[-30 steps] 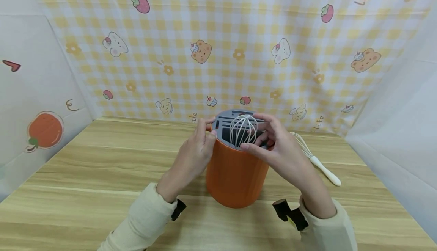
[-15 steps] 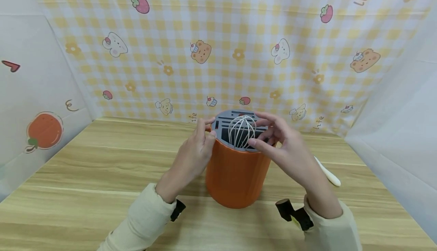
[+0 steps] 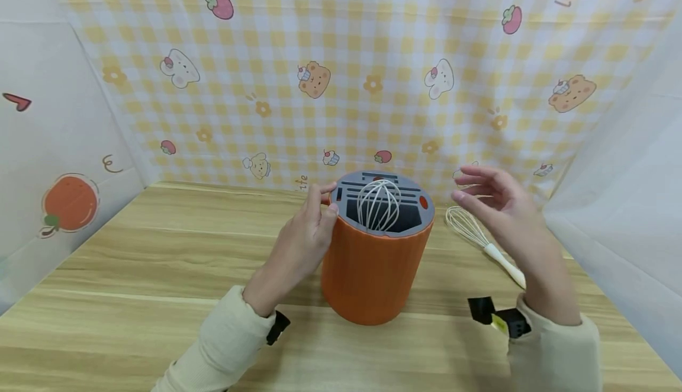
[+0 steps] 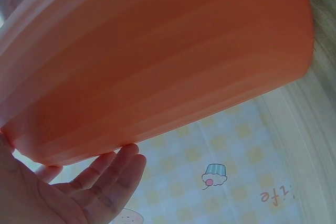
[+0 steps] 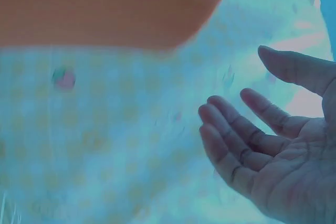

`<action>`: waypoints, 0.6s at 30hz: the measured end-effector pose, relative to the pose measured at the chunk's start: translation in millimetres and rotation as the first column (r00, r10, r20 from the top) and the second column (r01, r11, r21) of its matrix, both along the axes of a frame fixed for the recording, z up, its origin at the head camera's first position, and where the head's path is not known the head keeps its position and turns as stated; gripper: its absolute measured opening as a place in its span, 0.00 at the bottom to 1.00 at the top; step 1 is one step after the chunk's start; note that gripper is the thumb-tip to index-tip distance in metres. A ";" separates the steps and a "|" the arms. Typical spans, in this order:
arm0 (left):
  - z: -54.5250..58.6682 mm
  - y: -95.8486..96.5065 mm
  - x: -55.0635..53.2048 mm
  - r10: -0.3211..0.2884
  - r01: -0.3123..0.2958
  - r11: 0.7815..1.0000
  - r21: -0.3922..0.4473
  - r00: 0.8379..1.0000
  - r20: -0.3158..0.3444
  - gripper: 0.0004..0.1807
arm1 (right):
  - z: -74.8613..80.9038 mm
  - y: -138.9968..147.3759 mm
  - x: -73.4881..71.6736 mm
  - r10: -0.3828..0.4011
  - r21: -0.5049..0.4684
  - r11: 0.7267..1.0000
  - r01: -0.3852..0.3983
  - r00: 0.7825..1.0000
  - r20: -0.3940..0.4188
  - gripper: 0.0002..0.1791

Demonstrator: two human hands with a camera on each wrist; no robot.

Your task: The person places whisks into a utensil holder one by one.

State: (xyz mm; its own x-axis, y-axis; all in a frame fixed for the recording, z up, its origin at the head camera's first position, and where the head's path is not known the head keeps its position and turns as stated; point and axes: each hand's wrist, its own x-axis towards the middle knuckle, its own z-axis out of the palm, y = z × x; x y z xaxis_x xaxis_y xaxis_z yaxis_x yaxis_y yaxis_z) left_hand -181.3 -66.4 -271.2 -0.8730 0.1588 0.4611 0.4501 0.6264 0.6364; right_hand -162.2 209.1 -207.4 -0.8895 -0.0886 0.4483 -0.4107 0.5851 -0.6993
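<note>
An orange round knife block [image 3: 373, 279] with a grey slotted top stands upright on the table. A whisk [image 3: 379, 205] pokes up from the wide opening in that top, wire loops uppermost, its handle hidden inside. My left hand [image 3: 314, 226] holds the block at the left of its rim, thumb at the near side and fingers toward the back; the left wrist view shows these fingers [image 4: 118, 182] against the orange wall. To the right of the block, my right hand [image 3: 501, 202] is in the air with loosely bent fingers and holds nothing. The right wrist view shows its bare palm [image 5: 294, 177].
A second whisk [image 3: 482, 241] with a white handle lies on the wooden table [image 3: 176, 262], right of the block and partly behind the right forearm. A yellow checked cloth [image 3: 373, 113] hangs along the table's back edge, with white cloth at both sides.
My right hand has drawn away from the whisk in the block and moved right, uncovering the block's top. The left hand, the block and its whisk stay in place.
</note>
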 end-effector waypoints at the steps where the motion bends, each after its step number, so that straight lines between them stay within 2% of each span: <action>1: 0.2 0.0 0.2 0.001 -0.001 1.000 0.000 1.000 0.001 0.20 | -1.4 6.8 -2.6 -0.034 0.018 0.999 0.033 0.999 0.020 0.25; 5: 0.9 0.0 0.7 0.003 -0.003 1.000 0.003 1.000 0.006 0.20 | -7.3 32.9 -12.4 -0.136 0.074 0.989 0.128 0.985 0.109 0.30; 10: 0.9 -1.1 1.0 0.007 -0.007 1.000 0.002 1.000 0.008 0.21 | -17.5 54.7 -25.4 -0.210 0.120 0.975 0.188 0.957 0.201 0.35; 15: 0.2 -2.0 0.6 0.007 -0.007 1.000 -0.002 1.000 0.001 0.21 | -30.9 67.8 -38.5 -0.210 0.153 0.972 0.176 0.946 0.247 0.34; 18: 0.3 -1.8 -0.1 0.003 -0.003 1.000 0.002 1.000 -0.001 0.20 | -39.7 75.7 -45.4 -0.197 0.169 0.974 0.150 0.929 0.312 0.36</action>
State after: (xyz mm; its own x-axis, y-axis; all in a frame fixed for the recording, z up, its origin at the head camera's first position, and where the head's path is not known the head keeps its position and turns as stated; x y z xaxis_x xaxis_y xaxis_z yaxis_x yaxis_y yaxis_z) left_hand -181.4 -68.2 -271.0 -0.8727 0.1556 0.4628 0.4494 0.6263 0.6370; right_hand -207.6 284.8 -247.1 -0.9911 0.0396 0.1267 -0.0582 0.7284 -0.6827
